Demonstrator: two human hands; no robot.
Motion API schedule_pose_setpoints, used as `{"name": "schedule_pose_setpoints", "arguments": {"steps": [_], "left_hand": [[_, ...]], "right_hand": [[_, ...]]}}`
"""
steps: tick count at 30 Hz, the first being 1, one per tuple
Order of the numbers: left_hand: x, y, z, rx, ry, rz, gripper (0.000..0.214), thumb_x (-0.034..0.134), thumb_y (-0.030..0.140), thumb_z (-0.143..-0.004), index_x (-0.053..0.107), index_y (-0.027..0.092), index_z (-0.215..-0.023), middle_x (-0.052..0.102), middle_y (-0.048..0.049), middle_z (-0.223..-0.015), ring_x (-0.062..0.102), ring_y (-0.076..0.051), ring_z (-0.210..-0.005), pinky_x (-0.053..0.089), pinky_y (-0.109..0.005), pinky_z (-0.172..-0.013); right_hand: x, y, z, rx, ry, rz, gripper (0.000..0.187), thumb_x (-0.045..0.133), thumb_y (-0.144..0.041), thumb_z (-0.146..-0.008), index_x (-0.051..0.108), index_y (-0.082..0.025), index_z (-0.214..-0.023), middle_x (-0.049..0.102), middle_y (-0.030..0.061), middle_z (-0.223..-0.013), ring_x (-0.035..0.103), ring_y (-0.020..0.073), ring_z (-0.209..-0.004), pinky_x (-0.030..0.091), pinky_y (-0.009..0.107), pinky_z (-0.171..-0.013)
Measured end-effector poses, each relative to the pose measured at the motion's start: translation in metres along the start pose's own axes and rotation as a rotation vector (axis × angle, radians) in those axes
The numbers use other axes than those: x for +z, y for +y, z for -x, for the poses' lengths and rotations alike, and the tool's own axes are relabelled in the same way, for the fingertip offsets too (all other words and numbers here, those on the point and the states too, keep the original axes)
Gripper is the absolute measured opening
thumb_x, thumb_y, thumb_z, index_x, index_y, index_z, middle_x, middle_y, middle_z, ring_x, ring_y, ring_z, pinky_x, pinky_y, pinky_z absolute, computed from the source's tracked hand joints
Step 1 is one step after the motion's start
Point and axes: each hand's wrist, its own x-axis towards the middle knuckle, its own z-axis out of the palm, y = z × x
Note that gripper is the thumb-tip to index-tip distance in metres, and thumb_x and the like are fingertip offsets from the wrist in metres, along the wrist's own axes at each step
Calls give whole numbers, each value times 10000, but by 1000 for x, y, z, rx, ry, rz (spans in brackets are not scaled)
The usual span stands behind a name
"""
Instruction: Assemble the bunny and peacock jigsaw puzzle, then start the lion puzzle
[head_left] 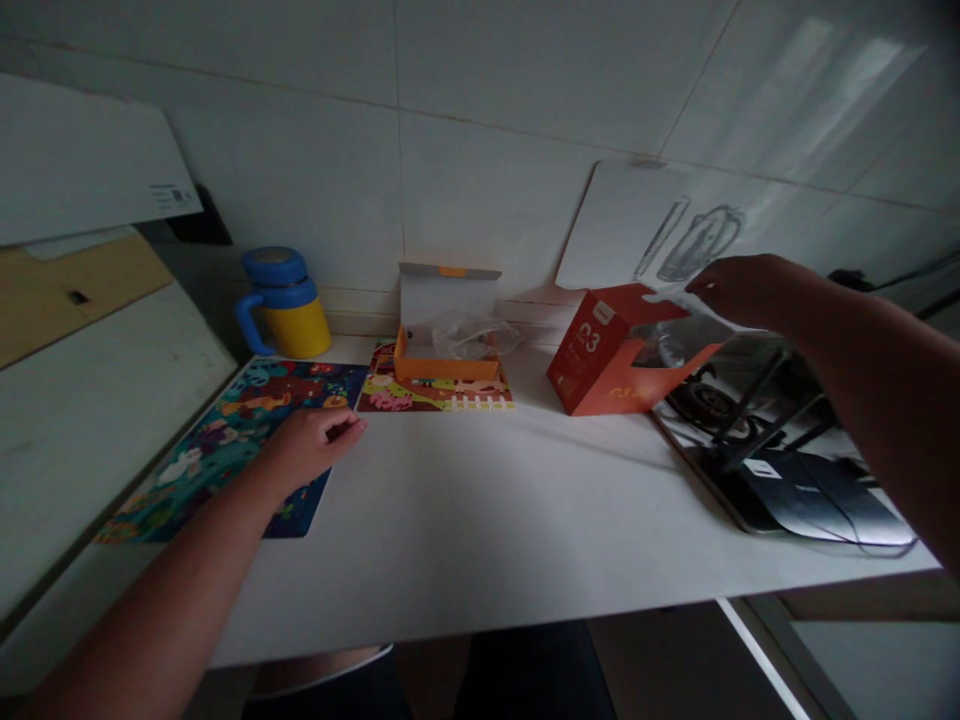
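Observation:
My left hand (311, 443) rests on the right edge of a colourful puzzle board (225, 440) at the left of the white table (480, 520), fingers curled together in a pinch; what they hold I cannot make out. My right hand (739, 290) is raised at the right, fingers pinched on a clear plastic bag (667, 335) that hangs into the open top of a red-orange box (600, 350) marked 23. A second smaller puzzle board (435, 395) lies further back, under an open orange box (446, 335) with a white lid and crumpled plastic inside.
A blue and yellow mug (285, 305) stands at the back left by the wall. A gas stove (757, 440) with a dark device lying on it fills the right side. A white board with a kettle drawing (675, 240) leans on the tiled wall.

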Motion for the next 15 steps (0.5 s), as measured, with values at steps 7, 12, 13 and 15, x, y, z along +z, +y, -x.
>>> {"name": "schedule_pose_setpoints", "arguments": {"steps": [7, 12, 13, 15], "left_hand": [[0, 0, -1, 2, -18, -21, 443, 507, 573, -1023, 738, 225, -876, 741, -6, -760, 628, -168, -666, 412, -280, -649], [-3, 4, -1, 19, -10, -6, 427, 519, 567, -1013, 731, 236, -846, 739, -7, -732, 634, -178, -655, 420, -288, -647], [-3, 5, -1, 24, -9, -7, 424, 522, 566, -1012, 732, 238, -845, 740, -8, -732, 634, -179, -651, 420, -290, -646], [-4, 5, -2, 27, -12, -5, 411, 531, 560, -1006, 738, 241, -852, 748, -10, -743, 635, -178, -647, 418, -292, -642]], "right_hand": [[-11, 12, 7, 15, -8, 160, 409, 465, -173, -1107, 776, -79, -1356, 670, 239, -1511, 625, 263, -1347, 411, 386, -1049], [-29, -5, 16, 88, 70, 86, 460, 404, -239, -1139, 783, -57, -1325, 685, 250, -1475, 637, 269, -1358, 421, 401, -986], [-35, -10, 18, 116, 108, 48, 469, 401, -253, -1140, 779, -48, -1329, 676, 265, -1478, 638, 283, -1360, 424, 417, -967], [-49, -18, 22, 173, 194, -24, 451, 425, -244, -1127, 776, -46, -1331, 671, 274, -1479, 647, 299, -1350, 433, 434, -952]]}}
